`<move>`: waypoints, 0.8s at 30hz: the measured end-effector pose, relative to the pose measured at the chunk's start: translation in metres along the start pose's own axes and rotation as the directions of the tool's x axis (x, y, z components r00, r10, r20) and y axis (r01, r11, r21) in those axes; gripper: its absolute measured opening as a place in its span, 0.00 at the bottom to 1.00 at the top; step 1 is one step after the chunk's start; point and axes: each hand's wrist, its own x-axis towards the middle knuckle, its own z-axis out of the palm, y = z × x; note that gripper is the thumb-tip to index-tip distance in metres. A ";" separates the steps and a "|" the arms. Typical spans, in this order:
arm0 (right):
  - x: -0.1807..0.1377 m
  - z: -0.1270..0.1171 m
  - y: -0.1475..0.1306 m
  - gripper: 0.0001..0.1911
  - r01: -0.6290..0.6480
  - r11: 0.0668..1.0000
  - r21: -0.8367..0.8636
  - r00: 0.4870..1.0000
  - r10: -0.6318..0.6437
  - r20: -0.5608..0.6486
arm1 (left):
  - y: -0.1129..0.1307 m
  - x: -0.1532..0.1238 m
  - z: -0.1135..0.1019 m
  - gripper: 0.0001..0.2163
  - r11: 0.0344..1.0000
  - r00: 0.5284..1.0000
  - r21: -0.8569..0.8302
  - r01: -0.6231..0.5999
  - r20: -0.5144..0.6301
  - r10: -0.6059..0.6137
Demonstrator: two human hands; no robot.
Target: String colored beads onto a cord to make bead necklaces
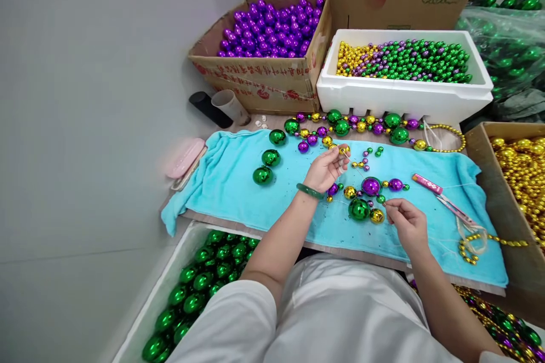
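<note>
My left hand [326,170], with a green bangle [310,191] at the wrist, pinches a gold bead [344,151] above the turquoise towel [238,181]. A pale thread runs down from that bead. My right hand [407,224] is closed, thumb and finger pinching thread beside a small green bead [381,199]. Between the hands lies a cluster with a big purple bead [371,186], a big green bead [359,209] and gold beads [377,216]. Small loose beads [378,151] rest just beyond. The exact grip of my right fingertips is partly hidden.
Scissors [455,208] and a pink-labelled cutter [427,183] lie at right. Large green beads [263,175] sit at left. A strung garland [342,127] runs behind. Around stand a carton of purple beads [255,80], a white foam box [404,91] and a gold-bead carton [489,181].
</note>
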 end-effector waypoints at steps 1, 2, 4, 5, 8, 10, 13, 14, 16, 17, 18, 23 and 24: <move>0.000 0.000 -0.001 0.09 0.000 1.000 -0.003 1.000 0.000 -0.003 | 0.000 -0.001 0.001 0.08 1.000 1.000 0.007 -0.011 0.005 0.011; 0.000 -0.001 -0.002 0.09 0.001 1.000 -0.007 1.000 -0.001 -0.004 | 0.000 -0.002 0.001 0.08 1.000 1.000 0.016 -0.024 0.008 0.024; -0.001 -0.002 -0.003 0.09 0.003 1.000 -0.016 1.000 -0.003 -0.008 | 0.000 -0.003 0.001 0.08 0.997 0.998 0.043 -0.057 0.009 0.056; -0.001 -0.002 -0.004 0.09 0.005 1.000 -0.023 1.000 -0.005 -0.009 | 0.001 -0.003 0.001 0.09 0.995 0.997 0.060 -0.080 0.007 0.080; -0.002 -0.003 -0.005 0.09 0.019 0.998 -0.054 1.000 -0.020 -0.006 | 0.001 -0.004 -0.002 0.10 0.974 0.983 0.141 -0.180 -0.012 0.183; -0.002 -0.002 -0.004 0.10 0.037 0.997 -0.071 0.999 -0.037 -0.001 | 0.001 -0.006 -0.003 0.13 0.941 0.965 0.225 -0.252 -0.016 0.262; 0.000 0.000 -0.003 0.10 0.048 0.997 -0.063 0.999 -0.047 0.024 | -0.001 -0.014 -0.001 0.20 0.878 0.948 0.361 -0.313 0.066 0.311; 0.001 0.001 -0.002 0.10 0.046 0.998 -0.052 0.998 -0.044 0.040 | -0.001 -0.018 -0.001 0.22 0.856 0.947 0.406 -0.319 0.115 0.299; 0.002 0.004 0.000 0.10 0.035 0.999 -0.025 0.997 -0.033 0.072 | 0.002 -0.027 -0.002 0.23 0.773 0.936 0.528 -0.352 0.199 0.290; 0.003 0.005 0.001 0.10 0.029 1.000 -0.013 0.996 -0.027 0.080 | 0.006 -0.031 -0.006 0.22 0.690 0.921 0.613 -0.384 0.209 0.328; 0.003 0.006 0.002 0.10 0.021 1.000 -0.006 0.996 -0.021 0.086 | 0.011 -0.036 -0.012 0.19 0.571 0.894 0.711 -0.410 0.191 0.404; 0.003 0.006 0.006 0.10 0.013 1.000 -0.005 0.995 -0.012 0.101 | 0.048 -0.063 -0.083 0.16 0.021 0.585 0.999 0.033 -0.036 0.811; 0.003 0.006 0.007 0.10 0.014 1.000 -0.009 0.994 -0.013 0.108 | 0.053 -0.069 -0.101 0.19 0.000 0.575 0.987 0.158 -0.092 0.813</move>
